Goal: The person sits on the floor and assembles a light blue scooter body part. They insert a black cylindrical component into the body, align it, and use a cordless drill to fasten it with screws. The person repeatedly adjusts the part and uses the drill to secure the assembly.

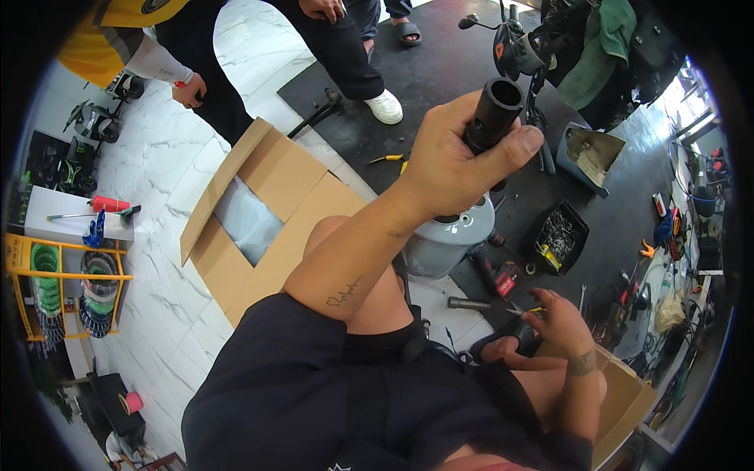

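Your left hand is wrapped firmly round a black tube, and there's its hollow mouth, facing up at you. Its long axis runs from that mouth down through your fist, a little tilted, and the lower end peeks out below, over the far right of the grey drum. Whether it touches the drum, I can't tell: your hand and wrist hide it. Your left hand is clearly the nearer one; your right hand sits to the near right of the drum, fingers apart and lightly curled, with no grip showing.

Now the edges! Just right of the drum lies a red-and-black power tool, with a black tray of small metal parts farther right. On the drum's near side, there's a metal cylinder. Left of it, past your knee, stands the cardboard box. Your widest room runs beyond the drum, across the dark mat, bounded by yellow-handled pliers and a co-worker's white shoe.
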A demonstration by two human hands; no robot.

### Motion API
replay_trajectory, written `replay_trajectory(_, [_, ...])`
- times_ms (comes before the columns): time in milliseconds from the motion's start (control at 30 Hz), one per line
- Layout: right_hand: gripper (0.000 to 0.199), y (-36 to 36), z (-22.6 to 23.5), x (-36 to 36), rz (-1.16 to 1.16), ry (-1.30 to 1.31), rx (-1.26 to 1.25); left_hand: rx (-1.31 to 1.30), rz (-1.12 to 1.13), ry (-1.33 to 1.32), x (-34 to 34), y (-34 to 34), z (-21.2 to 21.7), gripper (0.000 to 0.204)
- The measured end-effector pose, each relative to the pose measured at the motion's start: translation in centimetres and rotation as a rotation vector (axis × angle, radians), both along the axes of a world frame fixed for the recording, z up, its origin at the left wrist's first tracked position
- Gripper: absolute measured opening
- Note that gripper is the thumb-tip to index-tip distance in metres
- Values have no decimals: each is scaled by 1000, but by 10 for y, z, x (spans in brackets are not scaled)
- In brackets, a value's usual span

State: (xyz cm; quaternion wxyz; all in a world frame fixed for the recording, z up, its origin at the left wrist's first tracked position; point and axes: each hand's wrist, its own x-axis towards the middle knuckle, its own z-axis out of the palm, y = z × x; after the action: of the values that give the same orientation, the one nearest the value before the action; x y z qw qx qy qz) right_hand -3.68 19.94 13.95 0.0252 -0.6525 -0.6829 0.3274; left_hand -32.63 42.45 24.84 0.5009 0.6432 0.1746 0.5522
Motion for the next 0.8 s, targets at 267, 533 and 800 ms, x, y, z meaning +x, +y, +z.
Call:
replay_trajectory(267, [56,-6,0,3,-24,-15,-20,-46,-9,40,-3,-2,-3,23])
replay_trajectory(533, [60,-6,-9,8,-37,-50,-40,4,-19,100,-5,1,-4,22])
replay_trajectory(800, [61,-10,-5,9,9,-52,-25,-68,-46,47,-5,-2,-11,22])
